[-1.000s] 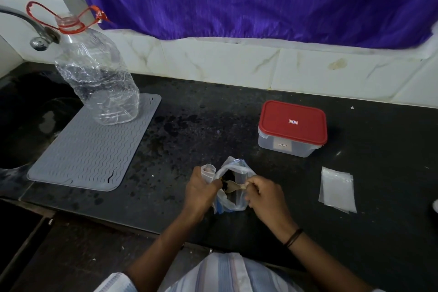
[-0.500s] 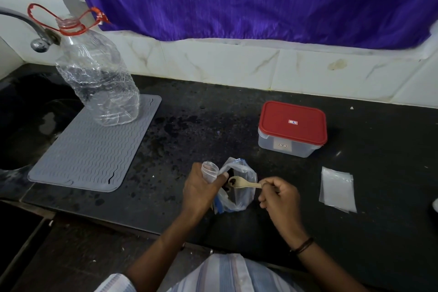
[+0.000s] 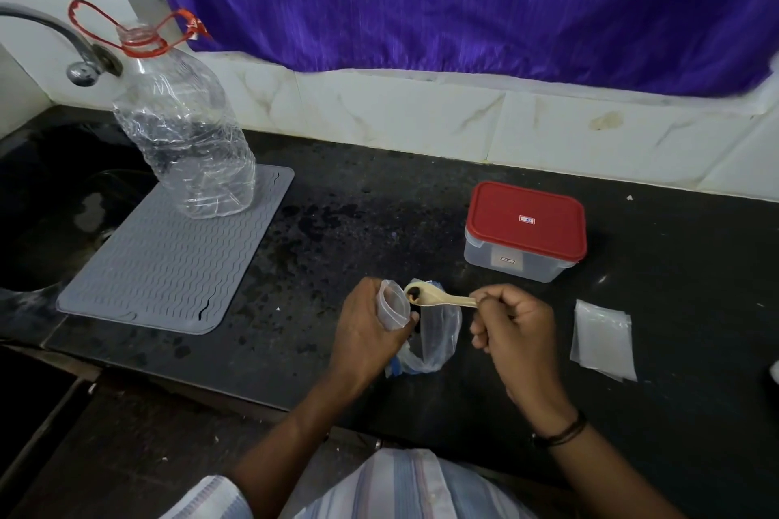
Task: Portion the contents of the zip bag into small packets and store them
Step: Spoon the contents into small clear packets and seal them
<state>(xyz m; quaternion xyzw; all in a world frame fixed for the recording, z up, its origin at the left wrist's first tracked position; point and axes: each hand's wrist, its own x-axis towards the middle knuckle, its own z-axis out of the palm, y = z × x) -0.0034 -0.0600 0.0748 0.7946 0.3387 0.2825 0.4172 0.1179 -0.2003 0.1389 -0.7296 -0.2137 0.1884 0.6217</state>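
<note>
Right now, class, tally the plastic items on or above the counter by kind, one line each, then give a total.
Clear water bottle: 1
Red-lidded container: 1
Zip bag: 1
Small packet held in the left hand: 1
Stack of empty packets: 1 stack, number of sheets cannot be told
Spoon: 1
Total: 6
</note>
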